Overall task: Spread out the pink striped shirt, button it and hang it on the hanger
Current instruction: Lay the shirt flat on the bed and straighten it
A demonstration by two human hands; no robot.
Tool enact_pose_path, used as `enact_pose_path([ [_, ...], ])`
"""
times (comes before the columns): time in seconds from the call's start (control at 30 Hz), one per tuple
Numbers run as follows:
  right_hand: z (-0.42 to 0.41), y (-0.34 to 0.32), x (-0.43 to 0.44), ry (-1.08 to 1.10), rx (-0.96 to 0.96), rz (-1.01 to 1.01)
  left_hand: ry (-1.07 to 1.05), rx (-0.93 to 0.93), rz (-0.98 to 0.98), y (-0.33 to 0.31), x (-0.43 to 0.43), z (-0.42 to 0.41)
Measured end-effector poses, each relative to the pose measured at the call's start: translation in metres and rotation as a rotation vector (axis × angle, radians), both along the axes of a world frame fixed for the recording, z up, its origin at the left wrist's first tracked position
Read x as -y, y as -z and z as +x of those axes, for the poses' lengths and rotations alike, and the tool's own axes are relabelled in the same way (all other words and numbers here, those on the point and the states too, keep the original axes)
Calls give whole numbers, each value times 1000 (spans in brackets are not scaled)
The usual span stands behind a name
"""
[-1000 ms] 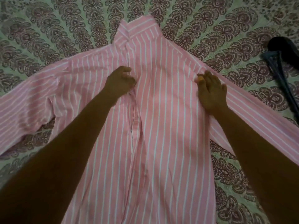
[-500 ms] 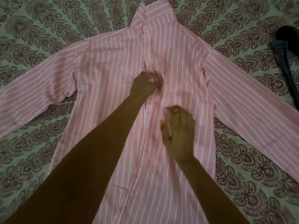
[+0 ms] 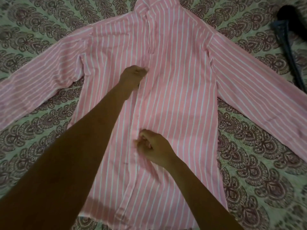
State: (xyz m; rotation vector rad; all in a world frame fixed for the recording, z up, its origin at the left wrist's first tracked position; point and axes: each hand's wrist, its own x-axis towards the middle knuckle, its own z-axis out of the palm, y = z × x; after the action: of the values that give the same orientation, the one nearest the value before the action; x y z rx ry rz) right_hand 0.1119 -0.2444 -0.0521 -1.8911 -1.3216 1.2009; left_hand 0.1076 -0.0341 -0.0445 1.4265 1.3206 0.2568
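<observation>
The pink striped shirt (image 3: 179, 83) lies flat and front up on the patterned bedspread, collar at the top edge, both sleeves spread out to the sides. My left hand (image 3: 132, 77) pinches the front placket at chest height with curled fingers. My right hand (image 3: 154, 148) pinches the same placket lower down, near the waist. The placket between the two hands runs in a straight line. A dark hanger (image 3: 292, 47) lies at the far right, partly cut off by the frame edge.
The bedspread (image 3: 259, 163) with its dark paisley pattern covers the whole surface around the shirt. The dark hanger sits just beyond the shirt's right sleeve.
My right hand moved from the shirt's right shoulder area inward and down to the front placket and took hold of it. My left hand stayed on the placket at chest height.
</observation>
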Motion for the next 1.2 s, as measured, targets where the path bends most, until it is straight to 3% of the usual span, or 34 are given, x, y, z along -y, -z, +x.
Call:
enact_pose_path([
  [0.1, -17, 7, 25, -135, 170, 49, 84, 14, -204, -6, 26, -33],
  [0.27, -46, 15, 87, 41, 227, 68, 262, -42, -322, -12, 107, -105],
  [0.43, -61, 18, 152, -3, 340, -14, 252, -84, -448, -7, 191, -168],
  [0.5, -63, 19, 163, -58, 399, -12, 285, -100, -458, -6, 210, -183],
  [0.6, -68, 18, 176, -209, 501, -37, 502, -239, -342, -2, 234, -198],
  [0.7, -69, 17, 186, -355, 578, -37, 553, -399, -230, -7, 252, -206],
  [0.83, -64, 20, 208, -500, 714, 52, 609, -474, -290, -14, 268, -224],
  [1.03, -62, 20, 231, -493, 721, 275, 514, -338, -485, -5, 288, -275],
  [1.1, -65, 14, 235, -476, 700, 239, 392, -262, -566, -4, 298, -283],
  [1.2, -69, 5, 235, -384, 719, 97, 260, -302, -520, -1, 310, -281],
])
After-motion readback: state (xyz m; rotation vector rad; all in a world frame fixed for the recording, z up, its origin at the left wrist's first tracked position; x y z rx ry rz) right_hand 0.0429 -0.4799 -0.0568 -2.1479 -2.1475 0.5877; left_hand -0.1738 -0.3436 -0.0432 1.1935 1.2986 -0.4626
